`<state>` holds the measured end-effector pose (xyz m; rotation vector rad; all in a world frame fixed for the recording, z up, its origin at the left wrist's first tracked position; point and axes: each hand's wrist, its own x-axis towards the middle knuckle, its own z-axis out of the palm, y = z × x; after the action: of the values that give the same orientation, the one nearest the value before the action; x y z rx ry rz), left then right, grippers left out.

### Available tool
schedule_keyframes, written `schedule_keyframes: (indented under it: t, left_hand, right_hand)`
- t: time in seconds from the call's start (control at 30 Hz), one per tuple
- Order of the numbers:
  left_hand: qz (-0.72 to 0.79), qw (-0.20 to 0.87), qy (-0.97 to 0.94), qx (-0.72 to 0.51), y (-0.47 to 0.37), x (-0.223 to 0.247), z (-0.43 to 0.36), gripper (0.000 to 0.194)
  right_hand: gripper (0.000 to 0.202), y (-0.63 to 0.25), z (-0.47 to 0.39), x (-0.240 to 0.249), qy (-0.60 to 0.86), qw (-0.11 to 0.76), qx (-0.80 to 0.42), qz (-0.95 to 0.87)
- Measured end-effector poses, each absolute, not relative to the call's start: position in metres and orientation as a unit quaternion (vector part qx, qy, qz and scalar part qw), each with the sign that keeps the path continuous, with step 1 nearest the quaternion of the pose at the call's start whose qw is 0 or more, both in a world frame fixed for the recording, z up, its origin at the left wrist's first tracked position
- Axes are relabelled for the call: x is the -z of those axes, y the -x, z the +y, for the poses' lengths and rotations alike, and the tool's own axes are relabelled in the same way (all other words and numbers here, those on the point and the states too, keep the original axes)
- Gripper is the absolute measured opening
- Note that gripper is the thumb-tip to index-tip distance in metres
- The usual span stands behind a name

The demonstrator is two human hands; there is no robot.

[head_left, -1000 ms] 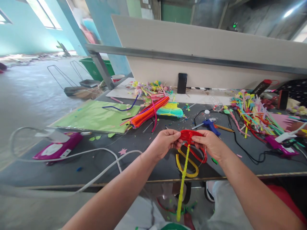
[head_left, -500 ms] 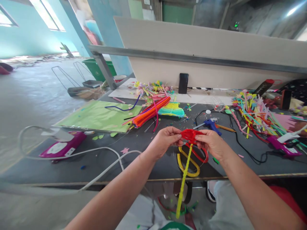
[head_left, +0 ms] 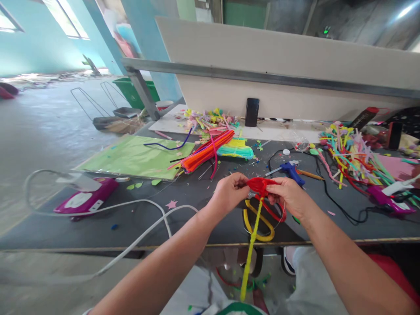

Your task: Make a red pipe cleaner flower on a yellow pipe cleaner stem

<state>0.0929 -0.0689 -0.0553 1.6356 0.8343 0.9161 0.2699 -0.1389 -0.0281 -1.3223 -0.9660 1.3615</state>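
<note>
Between my two hands is a red fuzzy pipe-cleaner flower [head_left: 257, 185] on a yellow twisted stem [head_left: 251, 258], which hangs down past the table edge. My left hand [head_left: 229, 192] is closed, with thumb and forefinger at the flower's left edge. On the other side, my right hand [head_left: 287, 194] pinches the flower's right part near the top of the stem. Under the hands lie what look like scissors [head_left: 267, 236] with one yellow and one red handle loop. Their upper end is hidden by the hands and flower.
Bundled orange pipe cleaners [head_left: 206, 153] and a turquoise-yellow bundle [head_left: 235, 151] lie beyond my hands. A blue glue gun [head_left: 292, 172] is to the right. Purple power strips [head_left: 87, 197] with cables sit at both sides. A phone [head_left: 252, 112] leans against the board.
The red flower has turned slightly in my fingers, and my left fingers have shifted a little at its edge. Both hands stay in nearly the same place.
</note>
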Motion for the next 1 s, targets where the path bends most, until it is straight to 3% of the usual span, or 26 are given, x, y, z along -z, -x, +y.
schedule_keyframes:
  t: [0.4,0.57,1.0]
  left_hand:
    - [0.324,0.570,-0.675,-0.339,-0.090,0.052,-0.070,0.019]
    - [0.260,0.605,-0.686,-0.310,-0.081,0.046,-0.065,0.031]
    - [0.327,0.375,-0.806,-0.319,-0.080,0.037,-0.070,0.016]
  right_hand:
    - [0.012,-0.265,-0.143,0.025,0.517,0.481,-0.595,-0.384]
    - [0.014,-0.270,-0.143,0.026,0.502,0.481,-0.606,-0.385]
    - [0.014,-0.273,-0.143,0.027,0.506,0.443,-0.614,-0.414]
